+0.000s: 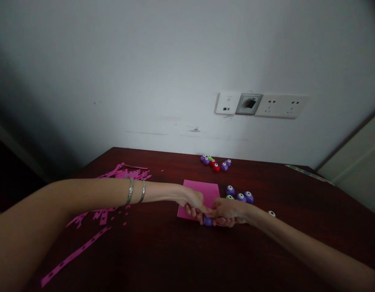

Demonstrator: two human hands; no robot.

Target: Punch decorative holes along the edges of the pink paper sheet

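Both my hands meet at the near edge of a pink sheet of paper [202,187] lying on the dark table. Between them is a small purple craft paper punch [207,221]. My left hand [193,202], with bracelets on its wrist, is closed around the punch from the left, thumb on top. From the other side my right hand [228,211] is closed on the same punch, its thumb against the left one. The hands hide most of the punch and part of the sheet. Whether the paper sits in its slot, I cannot tell.
Several purple punches [248,197] and a green one [230,197] stand right of the sheet. More coloured punches [216,167] are near the wall. Pink punched scraps [126,173] and a long holed strip [74,254] lie left. Sockets [279,106] are on the wall.
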